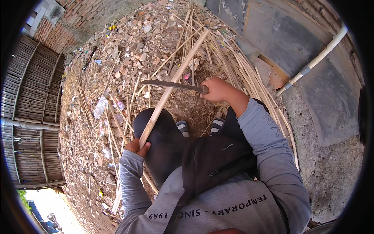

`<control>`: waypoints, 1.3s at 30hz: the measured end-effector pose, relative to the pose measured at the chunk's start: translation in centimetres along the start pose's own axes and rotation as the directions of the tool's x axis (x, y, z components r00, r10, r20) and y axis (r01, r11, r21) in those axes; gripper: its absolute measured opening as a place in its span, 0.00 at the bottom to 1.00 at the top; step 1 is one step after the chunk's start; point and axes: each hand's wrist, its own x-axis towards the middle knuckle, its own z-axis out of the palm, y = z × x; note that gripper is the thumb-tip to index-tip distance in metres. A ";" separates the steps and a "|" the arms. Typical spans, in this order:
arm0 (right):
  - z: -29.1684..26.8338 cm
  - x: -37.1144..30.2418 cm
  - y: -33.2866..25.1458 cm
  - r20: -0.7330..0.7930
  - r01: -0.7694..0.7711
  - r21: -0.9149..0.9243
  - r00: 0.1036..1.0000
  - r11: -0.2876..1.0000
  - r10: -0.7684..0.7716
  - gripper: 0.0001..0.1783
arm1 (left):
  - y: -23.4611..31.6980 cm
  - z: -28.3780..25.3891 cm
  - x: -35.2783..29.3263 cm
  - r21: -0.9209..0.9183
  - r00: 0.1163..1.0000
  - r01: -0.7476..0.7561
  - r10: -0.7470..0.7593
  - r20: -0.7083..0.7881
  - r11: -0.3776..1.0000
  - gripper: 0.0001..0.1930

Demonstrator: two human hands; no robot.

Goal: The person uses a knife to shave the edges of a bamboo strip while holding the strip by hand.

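My left hand (pixel 137 147) grips the near end of a long split bamboo strip (pixel 176 76), beside my left knee. The strip slants up and away to the right over the rubble, its far end near the pile of other strips. In my right hand (pixel 218 90) is the handle of a machete (pixel 171 84). Its dark blade points left and lies across the strip near its middle; whether it cuts into the bamboo I cannot tell.
Several thin bamboo strips (pixel 237 66) lie at the far right and along my right side. Broken bricks and litter (pixel 134 58) cover the ground. A woven bamboo wall (pixel 33 78) stands left. Dark boards (pixel 278 39) and a pale pole (pixel 315 60) are on the right.
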 end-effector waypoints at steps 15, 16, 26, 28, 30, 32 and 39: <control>-1.5 -0.1 1.0 -0.011 -0.120 0.059 0.993 0.991 0.120 0.17 | -0.6 0.1 0.3 -0.035 0.997 0.057 -0.055 0.049 0.998 0.24; -1.3 -0.1 0.9 -0.027 -0.095 0.059 0.995 0.994 0.097 0.17 | -0.8 0.1 0.3 -0.038 0.999 0.043 -0.041 0.036 0.998 0.23; -1.0 0.0 0.6 -0.017 -0.119 0.043 0.993 0.992 0.120 0.15 | -0.8 0.2 0.2 -0.045 1.000 0.012 -0.012 0.009 0.999 0.22; -1.0 0.0 0.6 -0.012 -0.123 0.036 0.992 0.992 0.123 0.15 | -1.4 0.4 0.4 -0.036 1.000 0.012 -0.012 0.003 0.999 0.23; -0.9 0.1 0.6 -0.011 -0.124 0.032 0.992 0.992 0.124 0.15 | -1.9 0.6 0.5 -0.028 1.000 0.011 -0.011 -0.004 1.000 0.24; -0.9 0.1 0.6 -0.015 -0.122 0.031 0.992 0.992 0.123 0.15 | -2.0 0.5 0.5 0.022 1.000 0.010 -0.010 -0.004 1.000 0.25; -0.9 0.1 0.8 -0.011 -0.126 0.039 0.992 0.991 0.126 0.15 | -1.5 0.5 0.5 -0.061 1.000 -0.001 0.001 0.002 0.998 0.25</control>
